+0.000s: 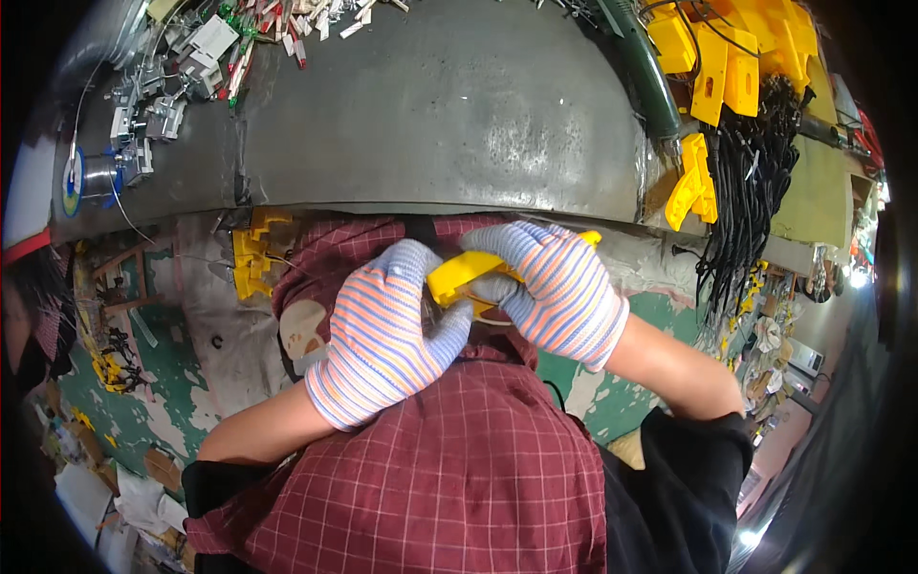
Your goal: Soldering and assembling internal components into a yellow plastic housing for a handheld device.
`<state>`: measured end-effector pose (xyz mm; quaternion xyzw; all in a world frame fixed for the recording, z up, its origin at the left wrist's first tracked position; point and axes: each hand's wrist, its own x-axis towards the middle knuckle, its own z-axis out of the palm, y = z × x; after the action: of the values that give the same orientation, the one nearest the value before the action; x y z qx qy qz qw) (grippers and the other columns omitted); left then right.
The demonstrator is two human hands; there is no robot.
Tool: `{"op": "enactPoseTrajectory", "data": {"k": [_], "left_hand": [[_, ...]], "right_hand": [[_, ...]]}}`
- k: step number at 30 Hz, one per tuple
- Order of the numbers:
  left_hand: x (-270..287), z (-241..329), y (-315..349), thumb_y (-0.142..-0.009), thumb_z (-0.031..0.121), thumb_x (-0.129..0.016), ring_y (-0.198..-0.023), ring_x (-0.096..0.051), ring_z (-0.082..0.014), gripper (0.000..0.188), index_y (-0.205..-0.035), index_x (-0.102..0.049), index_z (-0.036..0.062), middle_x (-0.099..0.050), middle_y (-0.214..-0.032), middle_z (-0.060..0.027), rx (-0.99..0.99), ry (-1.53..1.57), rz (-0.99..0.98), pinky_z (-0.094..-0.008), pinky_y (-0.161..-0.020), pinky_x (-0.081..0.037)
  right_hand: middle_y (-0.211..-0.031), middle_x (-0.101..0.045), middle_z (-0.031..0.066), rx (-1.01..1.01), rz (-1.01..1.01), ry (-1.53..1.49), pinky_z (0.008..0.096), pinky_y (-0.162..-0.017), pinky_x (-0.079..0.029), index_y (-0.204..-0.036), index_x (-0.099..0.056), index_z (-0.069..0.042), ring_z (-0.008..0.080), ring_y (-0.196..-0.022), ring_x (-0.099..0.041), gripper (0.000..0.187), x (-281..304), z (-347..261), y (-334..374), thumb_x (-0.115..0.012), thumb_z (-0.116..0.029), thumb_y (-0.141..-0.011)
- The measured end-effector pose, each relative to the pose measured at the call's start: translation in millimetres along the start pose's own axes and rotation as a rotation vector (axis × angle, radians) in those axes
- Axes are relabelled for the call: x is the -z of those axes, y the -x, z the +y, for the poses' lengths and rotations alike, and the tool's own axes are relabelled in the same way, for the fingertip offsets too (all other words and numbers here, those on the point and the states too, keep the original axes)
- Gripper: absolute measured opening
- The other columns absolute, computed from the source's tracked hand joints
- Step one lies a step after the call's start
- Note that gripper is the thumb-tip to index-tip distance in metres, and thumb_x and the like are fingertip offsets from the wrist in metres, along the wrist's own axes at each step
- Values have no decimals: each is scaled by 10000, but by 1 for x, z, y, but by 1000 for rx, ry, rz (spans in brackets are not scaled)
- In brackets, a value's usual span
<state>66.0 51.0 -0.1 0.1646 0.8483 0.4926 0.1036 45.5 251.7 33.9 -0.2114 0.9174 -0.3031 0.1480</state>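
Observation:
My two hands wear striped knit gloves and meet over my lap, just below the table's front edge. Between them is a curved yellow plastic part (461,274). My right hand (564,295) grips it, with fingers over the top and the thumb underneath. Curled about the part's left end is my left hand (381,335), its thumb close to the lower side. The gloves hide much of the piece, and whatever lies within the left fingers cannot be made out clearly.
The grey tabletop (430,115) holds metal brackets (158,110), a wire spool (84,182) and red, green and white pieces (287,24). At right are a dark green tool (643,72), yellow parts (727,67) and black cables (746,182). More yellow parts (251,256) hang below the edge.

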Motion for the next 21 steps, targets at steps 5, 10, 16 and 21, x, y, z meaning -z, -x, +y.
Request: {"op": "enactPoseTrajectory", "data": {"k": [5,10,16,21], "left_hand": [[69,25,-51,-832,179,-718,-708,-610,-142,365,-1101,-553,-4,-647,-889,-91,87,4,-107,-295,-649,-501],[99,15,-130,-905,255,-674,-760,-627,-138,365,-1160,-574,13,-666,-945,-105,89,-152,-71,-295,-690,-519],[61,-10,-104,-870,376,-649,-1069,-587,-374,413,-1155,-613,79,-610,-1183,-195,-251,-544,270,-448,-915,-474],[43,-15,-91,-852,415,-620,-1211,-480,-408,361,-991,-682,88,-551,-1290,-209,-298,-610,306,-513,-1024,-356]], "right_hand": [[-879,-686,170,-21,-17,132,437,-707,-524,-1084,-602,-62,376,-819,-659,316,52,-31,-42,-660,-291,-873],[-931,-696,226,37,109,-167,406,-767,-529,-1063,-616,23,366,-884,-678,405,71,25,-118,-671,-336,-884],[-895,-690,217,-236,28,-322,391,-741,-527,-1059,-626,44,323,-764,-677,436,77,44,-126,-617,-372,-930],[-895,-688,211,-162,-154,174,436,-687,-517,-982,-640,18,359,-714,-669,496,105,20,-119,-575,-472,-940]]}}
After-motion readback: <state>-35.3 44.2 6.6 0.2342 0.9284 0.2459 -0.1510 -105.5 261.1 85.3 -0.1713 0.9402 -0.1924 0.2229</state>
